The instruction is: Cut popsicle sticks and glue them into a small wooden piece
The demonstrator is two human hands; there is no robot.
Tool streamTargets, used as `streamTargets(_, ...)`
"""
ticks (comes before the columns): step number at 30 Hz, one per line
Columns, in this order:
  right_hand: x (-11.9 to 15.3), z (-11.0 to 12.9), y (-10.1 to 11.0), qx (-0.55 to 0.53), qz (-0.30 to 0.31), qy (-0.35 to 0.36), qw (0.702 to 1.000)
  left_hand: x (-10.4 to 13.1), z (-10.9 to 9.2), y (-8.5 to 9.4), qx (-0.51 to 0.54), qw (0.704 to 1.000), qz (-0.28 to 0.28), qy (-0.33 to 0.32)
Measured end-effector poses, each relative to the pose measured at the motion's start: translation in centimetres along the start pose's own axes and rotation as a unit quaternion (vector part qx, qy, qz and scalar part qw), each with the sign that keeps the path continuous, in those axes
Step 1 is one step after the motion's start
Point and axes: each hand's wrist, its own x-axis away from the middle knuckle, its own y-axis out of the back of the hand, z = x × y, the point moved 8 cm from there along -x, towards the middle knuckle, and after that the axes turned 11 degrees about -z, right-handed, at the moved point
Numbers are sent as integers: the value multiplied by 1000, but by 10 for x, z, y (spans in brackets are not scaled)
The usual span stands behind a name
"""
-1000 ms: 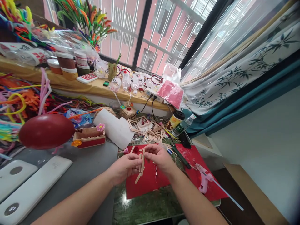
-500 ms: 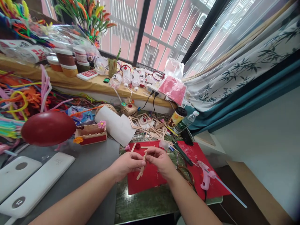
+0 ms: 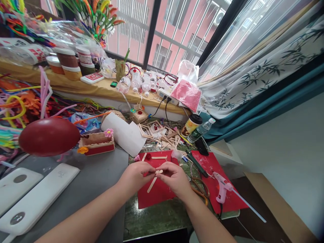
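Observation:
My left hand and my right hand meet over a red sheet, fingertips pinched on a small wooden craft stick piece. A longer craft stick slants down and left from beneath the fingers; whether it is joined to the held piece is hidden. Just beyond my hands, another craft stick lies flat on the sheet. Beside it are a dark red pom-pom and a pink flower-like piece.
A pink glue gun rests on a second red sheet at right. Behind are a heap of craft sticks, a paper cup and a water bottle. At left stand a decorated box and a dark red balloon.
The craft stick piece between my fingertips has turned from upright to nearly level. My hands have drawn closer together, and the view has shifted slightly.

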Motion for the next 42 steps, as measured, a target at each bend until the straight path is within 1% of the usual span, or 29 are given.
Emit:
streamTargets(4, 7, -1, -1, 57, -40, -30, 997, 3, -5, 6, -59, 995, -23, -74)
streamTargets(6, 11, 4, -6, 98, -37, -3, 994, 6, -9, 9, -86, 991, -26, -101)
streamTargets(9, 15, 16, -14, 151, -23, 54, 987, 10, -15, 7, -103, 987, 0, -127)
streamTargets(12, 18, 21, -17, 172, -17, 75, 982, 12, -20, 6, -111, 983, 21, -142)
streamTargets(17, 23, 24, -19, 186, -11, 100, 977, 12, -24, 6, -102, 983, 31, -152)
streamTargets(23, 25, 25, -19, 215, -28, 132, 967, 11, -23, 4, -71, 988, 28, -132)
streamTargets(26, 23, 24, -14, 216, -3, 137, 967, 6, -28, 4, -48, 991, 40, -120)
streamTargets(27, 22, 24, -12, 214, 17, 140, 967, 3, -29, 4, -34, 993, 45, -107)
streamTargets(29, 22, 28, -9, 200, 74, 152, 965, -1, -28, 5, 4, 996, 64, -58)
streamTargets(30, 23, 32, -8, 190, 103, 160, 963, -2, -26, 3, 28, 995, 88, -23)
streamTargets(31, 25, 36, -6, 181, 130, 168, 960, -1, -23, 0, 60, 990, 125, 17)
streamTargets(32, 26, 41, -5, 172, 151, 175, 958, 3, -20, -6, 101, 978, 173, 65)
streamTargets(33, 28, 46, -3, 163, 166, 181, 956, 9, -19, -12, 146, 955, 229, 116)
streamTargets(34, 30, 51, -1, 156, 176, 185, 954, 17, -19, -19, 192, 925, 283, 164)
streamTargets(35, 32, 56, 0, 148, 185, 190, 953, 25, -19, -24, 231, 894, 326, 206)
streamTargets(36, 34, 60, 0, 142, 195, 194, 951, 31, -20, -27, 259, 867, 352, 240)
streamTargets(37, 35, 63, 0, 139, 202, 197, 949, 35, -21, -29, 273, 850, 364, 265)
streamTargets(38, 36, 65, 0, 139, 207, 199, 948, 38, -20, -30, 275, 844, 366, 279)
streamTargets(40, 38, 66, 0, 146, 208, 199, 946, 38, -18, -30, 257, 852, 356, 286)
streamTargets(42, 38, 65, 1, 155, 203, 199, 946, 38, -16, -30, 231, 864, 353, 276)
